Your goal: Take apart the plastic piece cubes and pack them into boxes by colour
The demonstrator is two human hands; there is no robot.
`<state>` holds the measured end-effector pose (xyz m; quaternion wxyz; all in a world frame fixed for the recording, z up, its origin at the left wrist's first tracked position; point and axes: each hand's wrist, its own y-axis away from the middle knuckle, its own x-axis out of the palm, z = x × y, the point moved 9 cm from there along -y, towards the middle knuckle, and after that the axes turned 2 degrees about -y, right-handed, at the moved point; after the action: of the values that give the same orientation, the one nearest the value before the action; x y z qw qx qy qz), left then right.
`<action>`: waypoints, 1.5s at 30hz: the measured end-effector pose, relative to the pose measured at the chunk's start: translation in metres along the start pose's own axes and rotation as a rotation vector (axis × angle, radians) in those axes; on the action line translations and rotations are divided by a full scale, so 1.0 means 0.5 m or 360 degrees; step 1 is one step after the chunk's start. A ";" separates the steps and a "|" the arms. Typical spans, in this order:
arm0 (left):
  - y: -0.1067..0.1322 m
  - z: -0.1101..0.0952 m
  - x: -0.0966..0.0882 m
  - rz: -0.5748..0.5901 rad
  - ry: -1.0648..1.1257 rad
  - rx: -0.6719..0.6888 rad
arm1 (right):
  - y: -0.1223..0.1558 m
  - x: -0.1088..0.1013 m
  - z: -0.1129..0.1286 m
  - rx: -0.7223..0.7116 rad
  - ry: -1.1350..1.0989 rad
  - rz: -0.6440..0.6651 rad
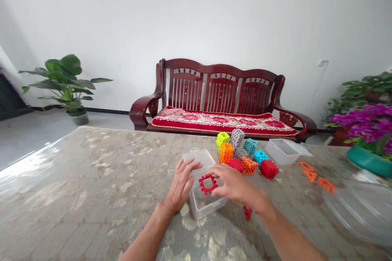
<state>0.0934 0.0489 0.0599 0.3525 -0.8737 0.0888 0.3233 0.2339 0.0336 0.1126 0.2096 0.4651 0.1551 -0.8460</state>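
A clear plastic box (201, 213) stands on the table in front of me, its hinged lid (199, 158) folded back away from me. Over the box's opening, my right hand (234, 181) pinches a red square frame piece (201, 185) with notched edges by its right side. My left hand (181, 181) lies against the left side of the box, its fingers stretched out toward the lid. Beside my right forearm, a small red notched piece (248, 213) lies on the tablecloth.
Several stacks of notched pieces, among them grey (237, 138), orange (226, 153) and red (269, 169), stand beyond my right hand. Farther right are another clear box (280, 153), loose orange pieces (327, 185), a large clear plastic container (364, 208) and a teal flowerpot (367, 161). A wooden bench (220, 89) stands behind the table.
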 end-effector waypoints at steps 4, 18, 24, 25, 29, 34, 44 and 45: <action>0.002 0.002 0.001 -0.0016 0.0020 0.0025 | -0.006 0.028 0.010 -0.0096 -0.0075 0.0031; -0.002 -0.004 -0.003 -0.0010 -0.0041 0.0025 | 0.053 -0.107 -0.247 0.0373 0.0065 -0.0340; -0.004 -0.003 -0.004 0.0010 -0.0047 -0.0007 | 0.049 -0.097 -0.253 0.0413 0.0140 -0.0255; -0.004 -0.003 -0.004 0.0011 -0.0045 -0.0010 | 0.048 -0.097 -0.252 0.0407 0.0137 -0.0264; -0.003 -0.004 -0.004 0.0016 -0.0040 -0.0006 | 0.049 -0.109 -0.246 0.0388 0.0105 -0.0372; -0.003 -0.004 -0.004 0.0022 -0.0063 0.0001 | 0.051 -0.126 -0.182 0.0329 0.0008 -0.0500; -0.002 -0.004 -0.002 0.0022 -0.0068 -0.0001 | 0.005 -0.012 -0.030 0.0004 0.0047 -0.0040; -0.001 -0.004 -0.002 0.0021 -0.0072 0.0000 | 0.007 -0.010 -0.032 -0.0012 0.0043 -0.0026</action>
<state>0.0938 0.0481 0.0618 0.3522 -0.8656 0.0865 0.3452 0.2497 0.0390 0.1080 0.2024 0.4745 0.1648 -0.8407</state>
